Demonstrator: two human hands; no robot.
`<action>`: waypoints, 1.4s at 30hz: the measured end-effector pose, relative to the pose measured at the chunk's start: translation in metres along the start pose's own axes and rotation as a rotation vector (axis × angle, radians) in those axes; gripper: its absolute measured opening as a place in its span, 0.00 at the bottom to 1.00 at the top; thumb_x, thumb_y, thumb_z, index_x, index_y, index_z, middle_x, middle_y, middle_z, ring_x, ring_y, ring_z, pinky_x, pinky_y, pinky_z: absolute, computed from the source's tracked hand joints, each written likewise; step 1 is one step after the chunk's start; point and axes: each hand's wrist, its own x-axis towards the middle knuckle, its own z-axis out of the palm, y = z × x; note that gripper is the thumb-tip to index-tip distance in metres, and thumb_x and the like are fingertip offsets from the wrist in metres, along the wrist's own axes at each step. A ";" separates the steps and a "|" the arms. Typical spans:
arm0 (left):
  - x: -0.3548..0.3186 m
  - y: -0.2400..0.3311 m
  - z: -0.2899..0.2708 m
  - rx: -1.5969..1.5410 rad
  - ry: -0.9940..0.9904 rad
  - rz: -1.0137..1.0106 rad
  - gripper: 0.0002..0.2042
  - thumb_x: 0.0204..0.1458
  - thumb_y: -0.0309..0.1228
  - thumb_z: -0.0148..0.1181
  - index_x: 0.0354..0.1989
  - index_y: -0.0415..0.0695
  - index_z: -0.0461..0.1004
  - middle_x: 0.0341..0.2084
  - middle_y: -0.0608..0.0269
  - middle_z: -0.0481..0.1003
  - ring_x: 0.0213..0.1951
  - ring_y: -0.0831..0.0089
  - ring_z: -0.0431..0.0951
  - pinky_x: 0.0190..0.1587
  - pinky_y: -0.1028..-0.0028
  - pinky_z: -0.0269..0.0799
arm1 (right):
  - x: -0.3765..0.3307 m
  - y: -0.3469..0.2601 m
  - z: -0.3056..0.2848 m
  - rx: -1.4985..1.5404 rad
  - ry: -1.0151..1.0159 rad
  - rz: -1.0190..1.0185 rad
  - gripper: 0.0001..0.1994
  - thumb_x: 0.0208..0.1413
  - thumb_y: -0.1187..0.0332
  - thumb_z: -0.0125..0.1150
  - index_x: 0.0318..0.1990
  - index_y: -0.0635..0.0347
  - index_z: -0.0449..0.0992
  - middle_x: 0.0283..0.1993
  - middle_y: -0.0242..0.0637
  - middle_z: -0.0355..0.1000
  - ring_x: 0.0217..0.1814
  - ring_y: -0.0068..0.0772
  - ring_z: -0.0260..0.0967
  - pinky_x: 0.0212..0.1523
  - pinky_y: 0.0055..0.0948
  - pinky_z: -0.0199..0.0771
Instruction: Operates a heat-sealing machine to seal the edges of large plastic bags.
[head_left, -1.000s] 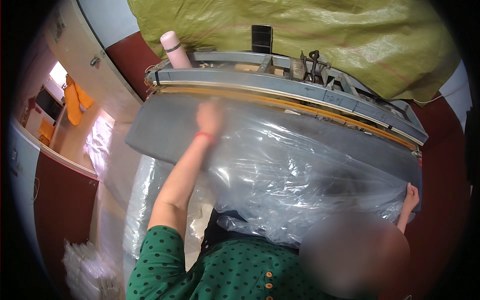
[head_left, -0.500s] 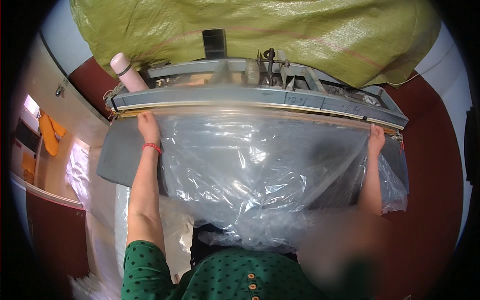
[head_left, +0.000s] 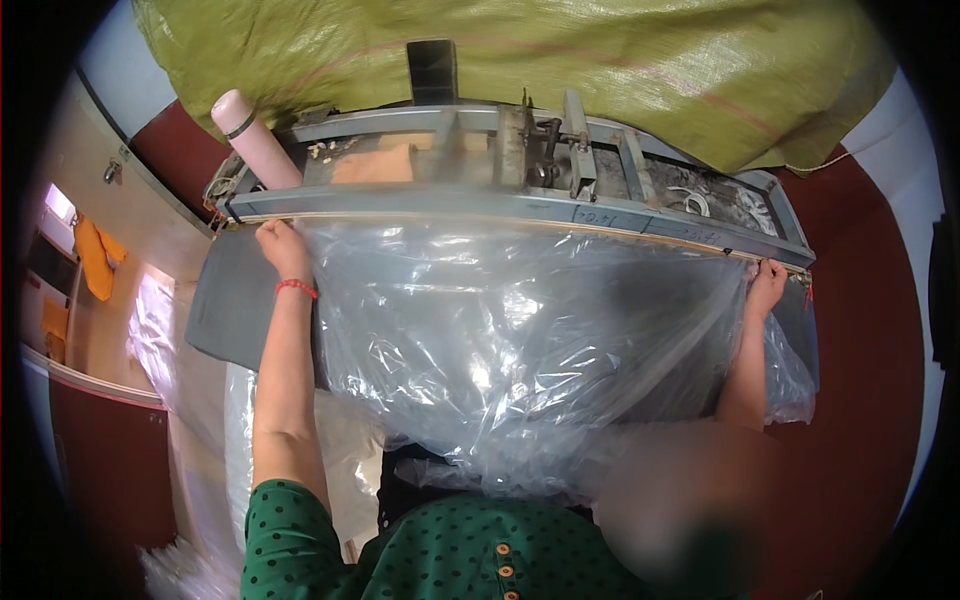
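A wide sheet of clear plastic film (head_left: 480, 330) hangs in creased folds from a long grey metal bar (head_left: 420, 202) toward my body. My left hand (head_left: 283, 250) is closed at the film's upper left corner, right below the bar. At the upper right corner my right hand (head_left: 767, 285) has its fingers pinched on the film, near the bar's right end. Both arms are stretched forward. The film's top edge meets the thin pale strip along the bar's underside; whether it passes beneath cannot be made out.
Behind the bar, a metal frame holds an orange cloth (head_left: 373, 164) and a lever mechanism (head_left: 548, 150). A pink flask (head_left: 255, 138) leans at its left end. A black phone-like slab (head_left: 432, 72) stands against a yellow-green woven sheet (head_left: 640, 60). A grey board (head_left: 235, 300) lies under the film.
The long bar has tilted down to the film's top edge, and more of the frame's inside shows behind it. My left hand shifted slightly left; my right hand moved slightly right and nearer me.
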 end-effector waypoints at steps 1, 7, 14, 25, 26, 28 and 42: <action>-0.003 0.006 -0.002 -0.127 -0.079 -0.101 0.11 0.53 0.34 0.43 0.32 0.37 0.65 0.25 0.54 0.71 0.23 0.68 0.71 0.29 0.72 0.69 | -0.001 -0.001 -0.001 -0.106 0.011 -0.023 0.05 0.52 0.71 0.53 0.34 0.60 0.65 0.21 0.32 0.65 0.18 0.19 0.59 0.18 0.19 0.59; 0.008 0.032 -0.059 -0.213 -0.694 -0.575 0.24 0.57 0.49 0.35 0.34 0.37 0.68 0.21 0.58 0.72 0.18 0.74 0.71 0.21 0.77 0.69 | -0.041 -0.048 -0.011 -0.450 -0.328 -0.292 0.10 0.51 0.66 0.57 0.27 0.64 0.69 0.21 0.27 0.62 0.23 0.15 0.55 0.26 0.16 0.57; -0.048 0.068 -0.095 -0.305 -1.076 -0.423 0.08 0.53 0.33 0.49 0.27 0.43 0.71 0.18 0.72 0.70 0.20 0.84 0.67 0.21 0.84 0.59 | -0.076 -0.102 -0.157 -1.017 -0.074 -0.232 0.14 0.51 0.64 0.56 0.21 0.67 0.69 0.20 0.31 0.63 0.24 0.20 0.59 0.28 0.23 0.60; -0.134 0.175 -0.156 -0.406 -1.286 0.078 0.10 0.44 0.27 0.63 0.21 0.45 0.65 0.17 0.78 0.63 0.22 0.89 0.59 0.24 0.85 0.55 | -0.201 -0.207 0.052 -0.576 -0.626 -0.321 0.12 0.47 0.71 0.58 0.41 0.61 0.72 0.42 0.35 0.69 0.42 0.27 0.67 0.42 0.23 0.66; -0.136 0.180 -0.161 -0.397 -1.298 0.092 0.11 0.43 0.27 0.63 0.21 0.45 0.64 0.16 0.78 0.63 0.21 0.89 0.58 0.23 0.85 0.55 | -0.223 -0.217 0.085 -0.437 -0.813 -0.400 0.16 0.43 0.72 0.61 0.42 0.60 0.71 0.45 0.36 0.68 0.46 0.29 0.66 0.45 0.25 0.65; -0.140 0.192 -0.171 -0.400 -1.305 0.124 0.11 0.42 0.27 0.64 0.21 0.44 0.64 0.16 0.78 0.62 0.21 0.89 0.58 0.22 0.85 0.54 | -0.265 -0.241 0.139 -0.271 -1.116 -0.632 0.22 0.39 0.69 0.65 0.46 0.60 0.70 0.49 0.40 0.65 0.54 0.36 0.61 0.54 0.31 0.60; -0.091 -0.034 -0.300 0.573 -2.134 -0.015 0.12 0.47 0.33 0.51 0.32 0.37 0.73 0.20 0.61 0.73 0.23 0.74 0.72 0.30 0.73 0.68 | -0.173 -0.124 0.129 -0.228 -0.601 -0.180 0.09 0.57 0.63 0.48 0.29 0.56 0.70 0.23 0.20 0.57 0.25 0.12 0.50 0.25 0.15 0.52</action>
